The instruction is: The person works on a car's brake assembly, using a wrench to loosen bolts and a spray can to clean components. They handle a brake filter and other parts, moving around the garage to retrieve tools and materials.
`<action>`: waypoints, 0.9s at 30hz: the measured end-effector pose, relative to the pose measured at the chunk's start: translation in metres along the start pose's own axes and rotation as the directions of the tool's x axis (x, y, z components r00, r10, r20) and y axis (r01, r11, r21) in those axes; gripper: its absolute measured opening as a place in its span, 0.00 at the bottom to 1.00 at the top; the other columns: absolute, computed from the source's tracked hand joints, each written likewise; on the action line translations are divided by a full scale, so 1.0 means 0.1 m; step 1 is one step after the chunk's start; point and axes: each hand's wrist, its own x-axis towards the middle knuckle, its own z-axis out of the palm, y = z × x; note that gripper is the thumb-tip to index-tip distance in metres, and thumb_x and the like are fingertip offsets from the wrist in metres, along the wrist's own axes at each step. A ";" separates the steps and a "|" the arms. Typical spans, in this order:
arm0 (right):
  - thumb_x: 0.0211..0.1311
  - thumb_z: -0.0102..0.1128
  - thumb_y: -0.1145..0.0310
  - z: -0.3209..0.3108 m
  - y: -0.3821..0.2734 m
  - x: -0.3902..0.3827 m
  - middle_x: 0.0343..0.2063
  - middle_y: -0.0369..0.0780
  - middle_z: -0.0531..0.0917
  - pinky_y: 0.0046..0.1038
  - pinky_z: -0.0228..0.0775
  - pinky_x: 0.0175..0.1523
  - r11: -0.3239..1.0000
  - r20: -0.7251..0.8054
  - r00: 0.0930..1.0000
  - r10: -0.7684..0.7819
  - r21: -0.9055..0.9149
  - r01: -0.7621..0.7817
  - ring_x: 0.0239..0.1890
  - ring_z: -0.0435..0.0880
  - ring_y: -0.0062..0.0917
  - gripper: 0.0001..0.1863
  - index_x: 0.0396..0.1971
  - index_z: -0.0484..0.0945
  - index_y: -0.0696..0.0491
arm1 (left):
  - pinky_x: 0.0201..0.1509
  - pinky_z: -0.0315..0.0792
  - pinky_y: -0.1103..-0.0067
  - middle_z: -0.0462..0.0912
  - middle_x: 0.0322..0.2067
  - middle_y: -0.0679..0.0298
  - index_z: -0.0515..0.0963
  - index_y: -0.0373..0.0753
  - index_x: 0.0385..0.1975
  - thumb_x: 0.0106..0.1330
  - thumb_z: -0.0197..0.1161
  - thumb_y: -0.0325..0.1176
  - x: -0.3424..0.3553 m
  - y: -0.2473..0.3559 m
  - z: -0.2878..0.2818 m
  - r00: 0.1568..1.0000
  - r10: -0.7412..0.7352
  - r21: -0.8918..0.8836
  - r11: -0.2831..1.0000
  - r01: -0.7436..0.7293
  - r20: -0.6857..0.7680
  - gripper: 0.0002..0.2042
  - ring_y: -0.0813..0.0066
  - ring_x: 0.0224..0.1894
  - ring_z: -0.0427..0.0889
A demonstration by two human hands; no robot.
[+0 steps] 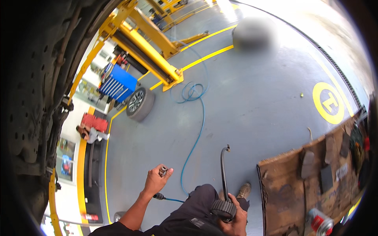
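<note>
My left hand is closed on a small metal fitting; just below it, a black connector joins the blue hose, which runs across the floor into loose coils. My right hand grips a black, ribbed-cased tool, with a curved black hose rising from it to a metal end. To the right, a worn cardboard-covered surface carries several dark pads and a spray can.
A vehicle underside fills the upper left. Beyond are a yellow lift post, a blue tool cart and a wheel. A person is near the left wall. A drain grate edges the grey floor.
</note>
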 end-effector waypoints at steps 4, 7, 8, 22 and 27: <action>0.61 0.70 0.73 0.09 -0.30 0.66 0.42 0.42 0.91 0.30 0.82 0.50 0.989 -0.082 0.994 -0.068 0.124 0.078 0.42 0.89 0.26 0.36 0.71 0.73 0.62 | 0.27 0.62 0.71 0.67 0.14 0.66 0.70 0.33 0.18 0.81 0.57 0.52 0.41 -0.46 -0.16 0.990 -0.133 -0.097 0.987 0.127 -0.057 0.30 0.78 0.20 0.66; 0.44 0.70 0.71 0.19 -0.08 1.34 0.44 0.46 0.91 0.39 0.81 0.61 0.977 -0.197 0.958 -0.206 0.019 0.214 0.42 0.93 0.41 0.36 0.61 0.82 0.54 | 0.27 0.62 0.72 0.68 0.15 0.67 0.70 0.33 0.18 0.82 0.54 0.50 0.96 -0.75 -0.31 0.986 -0.168 -0.084 0.982 0.167 -0.010 0.30 0.79 0.21 0.66; 0.43 0.69 0.71 0.27 -0.14 1.59 0.42 0.46 0.91 0.39 0.80 0.63 0.978 -0.309 0.938 -0.159 0.083 0.193 0.41 0.93 0.40 0.33 0.57 0.85 0.55 | 0.28 0.62 0.72 0.67 0.15 0.68 0.71 0.34 0.18 0.81 0.54 0.47 1.25 -0.76 -0.29 0.988 -0.156 -0.137 0.978 0.155 0.008 0.28 0.80 0.22 0.65; 0.42 0.65 0.78 -0.49 -0.71 2.90 0.63 0.53 0.82 0.37 0.80 0.61 0.892 -0.749 0.571 -0.337 -0.447 -0.060 0.55 0.90 0.44 0.38 0.62 0.77 0.60 | 0.24 0.56 0.81 0.62 0.18 0.73 0.71 0.38 0.24 0.83 0.51 0.54 4.02 -1.20 -0.17 0.839 -0.025 -0.249 0.950 0.190 0.544 0.27 0.84 0.19 0.61; 0.41 0.67 0.80 -0.38 -0.60 2.19 0.66 0.48 0.82 0.37 0.82 0.61 0.910 -0.847 0.494 -0.198 -0.346 -0.229 0.57 0.91 0.40 0.44 0.68 0.73 0.60 | 0.23 0.54 0.82 0.61 0.18 0.72 0.69 0.40 0.25 0.83 0.51 0.57 3.93 -1.15 0.03 0.853 0.032 -0.245 0.963 0.114 0.522 0.28 0.84 0.18 0.59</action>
